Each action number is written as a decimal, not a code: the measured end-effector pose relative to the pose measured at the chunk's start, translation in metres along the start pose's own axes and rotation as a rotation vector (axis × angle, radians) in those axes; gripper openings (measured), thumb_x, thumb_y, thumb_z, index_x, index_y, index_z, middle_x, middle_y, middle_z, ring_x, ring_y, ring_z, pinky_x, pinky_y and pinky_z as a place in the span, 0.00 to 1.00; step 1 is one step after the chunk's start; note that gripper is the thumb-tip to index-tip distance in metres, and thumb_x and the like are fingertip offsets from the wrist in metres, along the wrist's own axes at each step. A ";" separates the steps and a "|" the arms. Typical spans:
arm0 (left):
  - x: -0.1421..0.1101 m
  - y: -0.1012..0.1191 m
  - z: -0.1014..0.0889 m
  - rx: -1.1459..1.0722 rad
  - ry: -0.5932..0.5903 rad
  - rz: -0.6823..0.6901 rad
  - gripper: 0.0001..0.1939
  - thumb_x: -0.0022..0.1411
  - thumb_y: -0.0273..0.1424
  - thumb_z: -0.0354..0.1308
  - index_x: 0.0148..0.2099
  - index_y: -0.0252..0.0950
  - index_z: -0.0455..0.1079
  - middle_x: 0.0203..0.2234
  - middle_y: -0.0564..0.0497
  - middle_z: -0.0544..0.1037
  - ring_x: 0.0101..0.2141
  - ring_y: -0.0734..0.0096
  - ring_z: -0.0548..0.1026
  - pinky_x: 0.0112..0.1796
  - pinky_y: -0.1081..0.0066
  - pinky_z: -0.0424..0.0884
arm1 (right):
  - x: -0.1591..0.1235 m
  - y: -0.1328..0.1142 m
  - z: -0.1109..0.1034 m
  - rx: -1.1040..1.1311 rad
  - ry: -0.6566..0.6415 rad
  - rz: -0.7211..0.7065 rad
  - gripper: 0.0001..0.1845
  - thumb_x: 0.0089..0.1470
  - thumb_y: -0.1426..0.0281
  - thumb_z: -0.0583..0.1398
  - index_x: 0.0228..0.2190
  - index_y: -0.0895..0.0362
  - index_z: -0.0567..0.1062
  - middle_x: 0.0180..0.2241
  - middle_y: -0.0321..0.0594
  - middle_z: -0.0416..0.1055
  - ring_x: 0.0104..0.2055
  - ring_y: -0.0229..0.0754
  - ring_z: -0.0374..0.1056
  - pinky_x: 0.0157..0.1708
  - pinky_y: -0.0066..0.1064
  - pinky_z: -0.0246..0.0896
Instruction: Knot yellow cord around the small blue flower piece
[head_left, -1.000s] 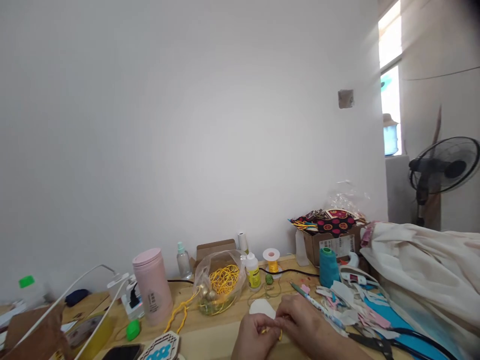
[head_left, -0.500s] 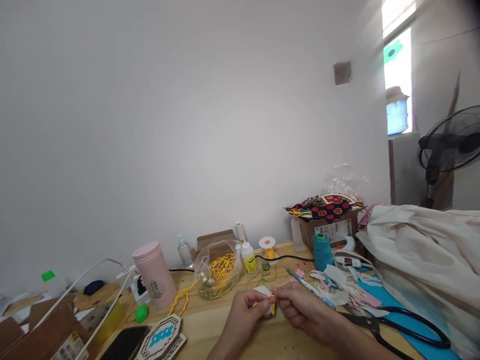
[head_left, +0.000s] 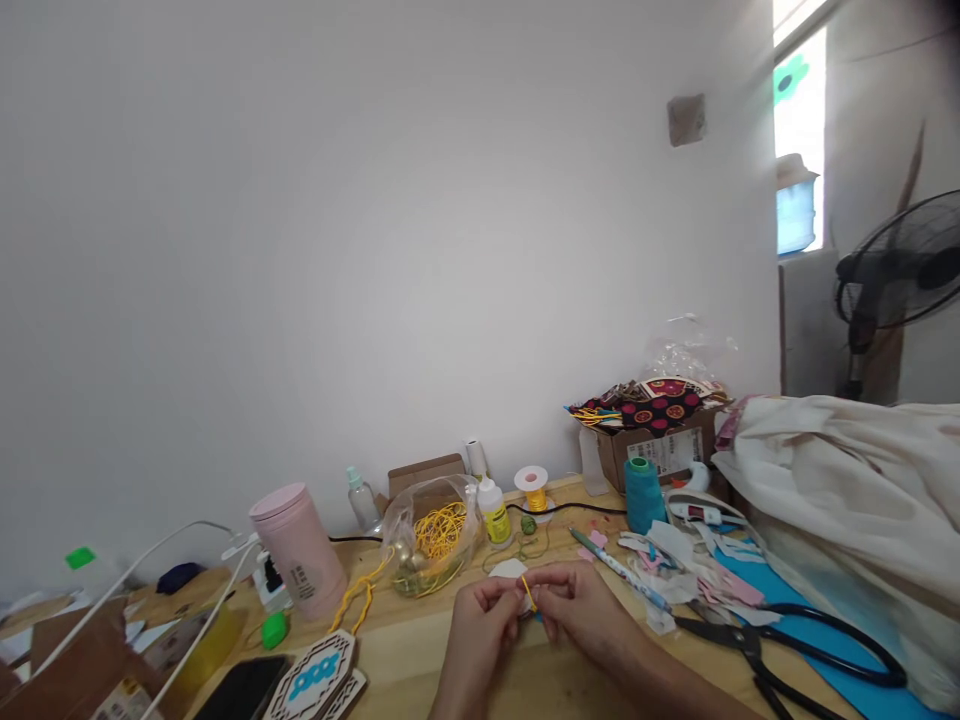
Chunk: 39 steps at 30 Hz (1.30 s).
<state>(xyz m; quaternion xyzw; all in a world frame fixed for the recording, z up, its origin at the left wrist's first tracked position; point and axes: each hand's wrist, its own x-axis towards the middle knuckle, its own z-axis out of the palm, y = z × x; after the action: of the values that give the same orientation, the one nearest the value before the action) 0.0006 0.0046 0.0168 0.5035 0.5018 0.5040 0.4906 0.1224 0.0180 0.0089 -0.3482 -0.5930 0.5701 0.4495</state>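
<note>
My left hand and my right hand meet over the near middle of the wooden table, fingers pinched close together. Between their fingertips shows a short yellow cord, gripped from both sides. A small pale piece sticks out just behind the fingers; most of it is hidden, and a bit of blue shows underneath. Beyond the hands stand a white glue bottle with a yellow label and a spool of yellow cord. A clear bag holds tangled yellow cord and gold bells.
Black scissors, a pen, paper scraps and a teal thread cone lie or stand to the right. On the left are a pink cup, a phone and hexagonal wooden pieces. A filled cardboard box stands behind.
Both hands stay together, the fingers shifting around the piece. The yellow cord now stands up between the fingertips. The view has shifted slightly.
</note>
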 end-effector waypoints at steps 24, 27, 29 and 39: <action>-0.001 0.002 -0.007 0.040 -0.046 0.066 0.08 0.41 0.32 0.59 0.21 0.30 0.71 0.12 0.56 0.67 0.17 0.80 0.59 0.21 0.79 0.54 | -0.004 0.000 -0.012 -0.765 0.125 -0.339 0.09 0.40 0.70 0.58 0.29 0.53 0.72 0.25 0.35 0.67 0.27 0.36 0.60 0.26 0.25 0.51; -0.003 0.004 -0.006 0.050 -0.080 0.087 0.08 0.42 0.32 0.58 0.21 0.30 0.72 0.13 0.54 0.70 0.18 0.78 0.62 0.22 0.78 0.56 | -0.005 0.001 -0.013 -0.793 0.114 -0.316 0.07 0.43 0.66 0.57 0.23 0.54 0.73 0.25 0.36 0.67 0.27 0.36 0.60 0.25 0.25 0.50; -0.003 0.004 -0.006 0.044 -0.101 0.090 0.09 0.43 0.32 0.58 0.22 0.30 0.73 0.14 0.53 0.71 0.19 0.76 0.64 0.23 0.77 0.58 | -0.005 0.000 -0.014 -0.794 0.111 -0.317 0.08 0.44 0.65 0.56 0.22 0.55 0.73 0.25 0.36 0.67 0.28 0.36 0.60 0.26 0.24 0.50; -0.002 0.004 -0.010 0.025 -0.041 0.080 0.09 0.39 0.31 0.61 0.24 0.29 0.74 0.20 0.47 0.77 0.23 0.69 0.70 0.27 0.73 0.64 | -0.008 -0.003 -0.012 -0.824 0.081 -0.356 0.08 0.46 0.67 0.54 0.24 0.54 0.73 0.25 0.35 0.65 0.27 0.36 0.59 0.26 0.24 0.50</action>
<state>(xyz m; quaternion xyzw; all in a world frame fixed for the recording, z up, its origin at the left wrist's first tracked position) -0.0090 0.0027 0.0205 0.5396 0.4772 0.5065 0.4737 0.1364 0.0147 0.0106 -0.4130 -0.8031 0.1860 0.3871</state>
